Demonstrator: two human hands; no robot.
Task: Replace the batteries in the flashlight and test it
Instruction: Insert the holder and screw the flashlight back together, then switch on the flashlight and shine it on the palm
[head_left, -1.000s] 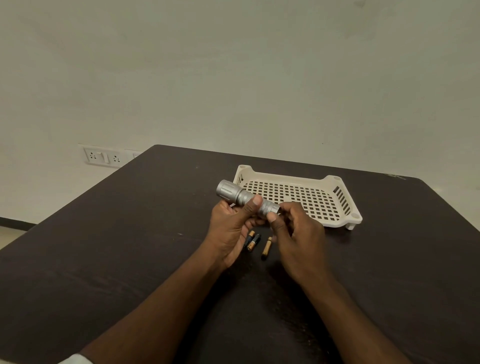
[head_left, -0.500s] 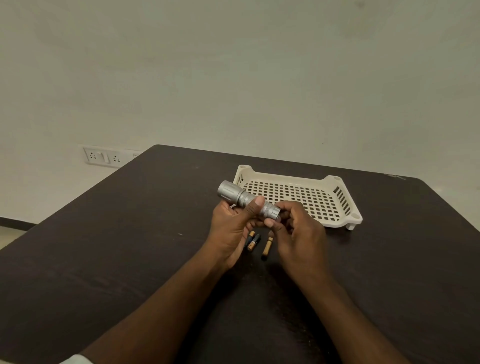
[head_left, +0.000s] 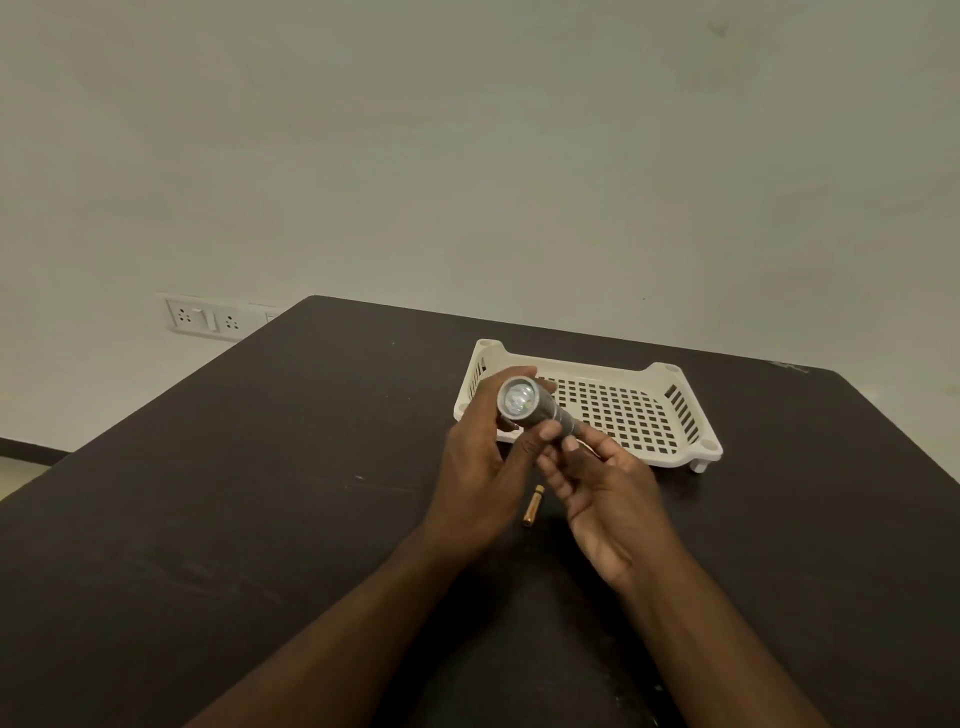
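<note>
Torch: I see the torch (head_left: 537, 408) held above the bench, over the tray's near-left corner, lens end tilted up toward the camera, its tail hidden among the fingers.
Left hand: my left hand (head_left: 480, 467) wraps the head and barrel, fingers curled behind it and thumb laid across the ribbed middle.
Right hand: my right hand (head_left: 605, 491) sits palm up at the tail end; its fingers are curled round the barrel's rear, though I cannot tell how firmly they pinch it.
Battery: one battery (head_left: 533, 505) lies on the bench between the two wrists, just below the hands, touching neither; it is a slim cylinder with a copper-toned end.
Bench edges: the bench (head_left: 234, 519) shows its far edge running behind the tray and its left edge slanting toward me; open surface stretches wide to the left of the hands and to the right beyond the tray.
Tray: the tray (head_left: 670, 410) stands near the far edge, close behind the hands.
Materials: the torch is matte silver metal with ring grooves and a glassy round reflector; the tray is cream plastic, gridded with square holes, slotted walls, round corner posts; the bench is dark, dull, faintly scuffed.
Wall: a socket plate (head_left: 205, 317) sits on the pale wall past the left edge.
</note>
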